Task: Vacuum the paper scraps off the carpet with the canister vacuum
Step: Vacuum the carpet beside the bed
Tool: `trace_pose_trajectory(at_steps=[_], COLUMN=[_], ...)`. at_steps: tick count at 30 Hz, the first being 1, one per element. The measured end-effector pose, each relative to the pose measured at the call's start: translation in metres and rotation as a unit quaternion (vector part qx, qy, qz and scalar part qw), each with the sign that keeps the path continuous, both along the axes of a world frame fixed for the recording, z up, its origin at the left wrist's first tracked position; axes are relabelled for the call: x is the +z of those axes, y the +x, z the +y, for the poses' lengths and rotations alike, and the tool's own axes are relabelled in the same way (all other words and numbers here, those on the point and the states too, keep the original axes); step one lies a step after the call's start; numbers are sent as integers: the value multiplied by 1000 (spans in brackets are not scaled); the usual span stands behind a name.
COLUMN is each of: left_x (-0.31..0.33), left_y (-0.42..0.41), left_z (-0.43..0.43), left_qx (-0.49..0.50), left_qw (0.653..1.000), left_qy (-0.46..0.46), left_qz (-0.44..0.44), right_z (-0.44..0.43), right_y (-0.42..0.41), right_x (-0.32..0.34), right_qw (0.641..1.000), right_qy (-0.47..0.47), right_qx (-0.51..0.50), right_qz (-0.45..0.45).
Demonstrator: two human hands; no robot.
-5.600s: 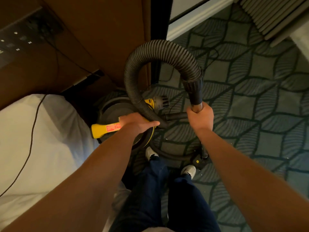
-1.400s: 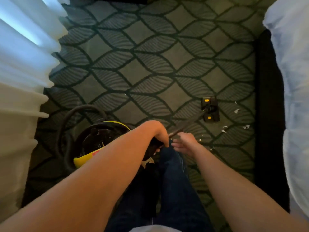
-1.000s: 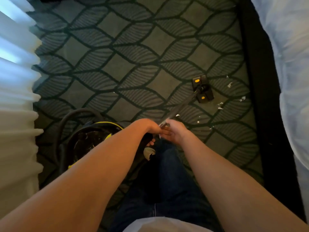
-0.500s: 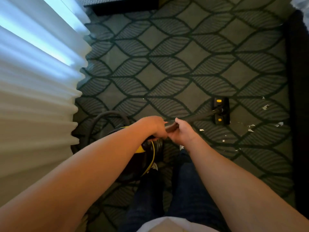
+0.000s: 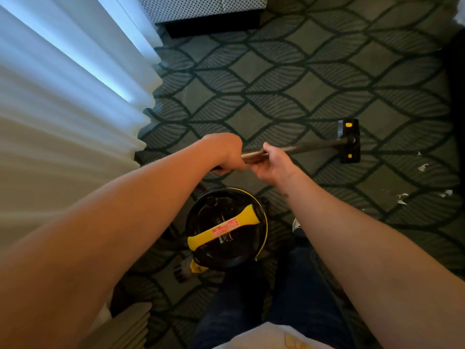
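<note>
Your left hand [image 5: 226, 152] and right hand [image 5: 274, 165] both grip the wand [image 5: 314, 146]; floor head [image 5: 348, 141] sits on the carpet [image 5: 276, 84] near the paper scraps [image 5: 422, 167], so pickup looks mostly undone.

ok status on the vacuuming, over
Both grip the wand: left hand, right hand. Floor head on carpet, short of the paper scraps. Canister by the shoe, not in the way.

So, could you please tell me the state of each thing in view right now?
wand: slanted down to the head.
head: flat on carpet, apart from scraps.
scraps: loose on carpet.
left hand: grips wand's near end.
right hand: grips wand, ahead of left.
canister: upright on carpet.
</note>
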State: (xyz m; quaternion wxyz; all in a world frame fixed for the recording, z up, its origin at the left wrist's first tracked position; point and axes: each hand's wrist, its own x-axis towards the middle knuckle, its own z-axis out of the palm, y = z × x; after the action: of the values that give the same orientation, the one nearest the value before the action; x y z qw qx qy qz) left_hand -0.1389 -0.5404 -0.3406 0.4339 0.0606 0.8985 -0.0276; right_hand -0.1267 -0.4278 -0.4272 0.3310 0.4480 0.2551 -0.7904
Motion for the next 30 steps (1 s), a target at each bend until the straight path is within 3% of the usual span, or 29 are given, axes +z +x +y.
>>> trace_pose_trajectory(at_steps=[9,14,30], left_x=[-19,-48,-150], left_y=[-17,-54,-130], left_z=[73,139,303], left_qx=[19,35,-18], left_qw=[993,988,977], left_qy=[110,152,165], left_qz=[50,10,-137], right_z=[86,158,310], right_y=[-30,-58,-95], right_x=[-14,-32,-130], right_qw=[990,980,959], right_qy=[125,192,217], right_qx=[-32,-48,-141], right_qz=[52,23,-118])
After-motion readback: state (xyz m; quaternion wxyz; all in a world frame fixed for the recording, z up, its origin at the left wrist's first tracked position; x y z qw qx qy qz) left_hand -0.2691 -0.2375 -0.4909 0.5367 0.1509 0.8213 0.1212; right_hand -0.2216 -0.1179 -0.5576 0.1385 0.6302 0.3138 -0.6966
